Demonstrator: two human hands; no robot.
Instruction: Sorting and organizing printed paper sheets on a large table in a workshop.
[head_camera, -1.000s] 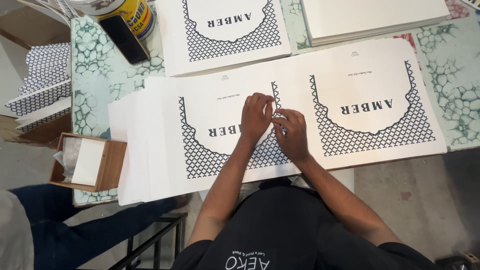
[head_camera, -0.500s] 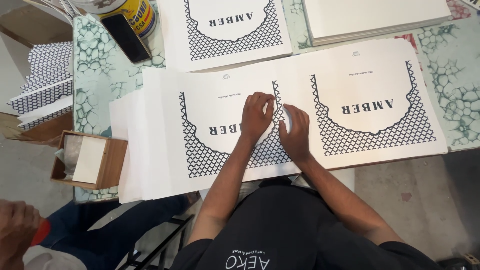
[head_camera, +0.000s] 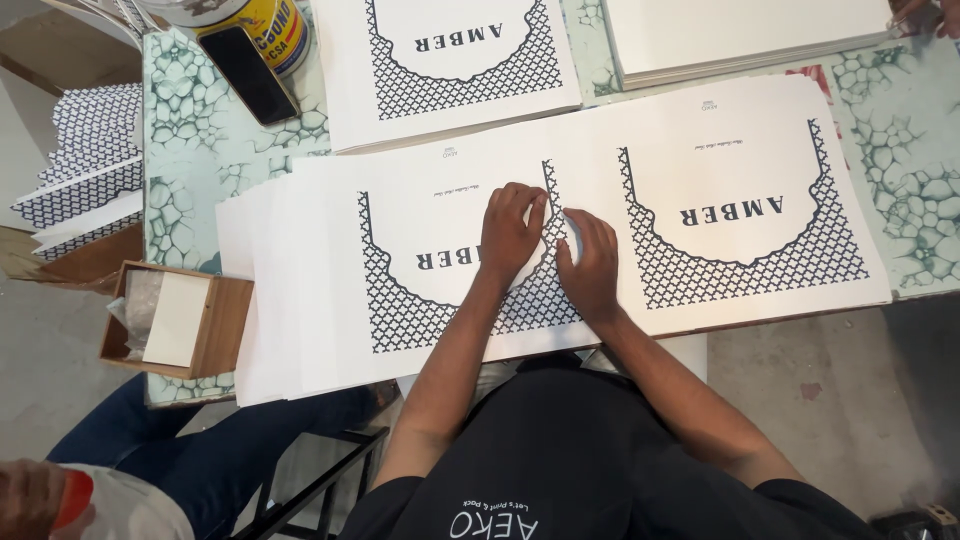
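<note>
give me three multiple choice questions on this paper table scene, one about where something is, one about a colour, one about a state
1. Where does the phone lie?
A. beside the yellow can at the table's far left
B. in the wooden box
C. under the hands

2. What colour is the lattice pattern on the printed sheets?
A. red
B. dark navy, near black
C. yellow

3. How are the left hand and right hand?
A. both pressed on the sheets at the centre
B. both raised in the air
C. one holding the phone

Answers: 1 A, its dark slab leans by the can; 2 B, dark on white paper; 3 A, both hands sit flat on paper.
</note>
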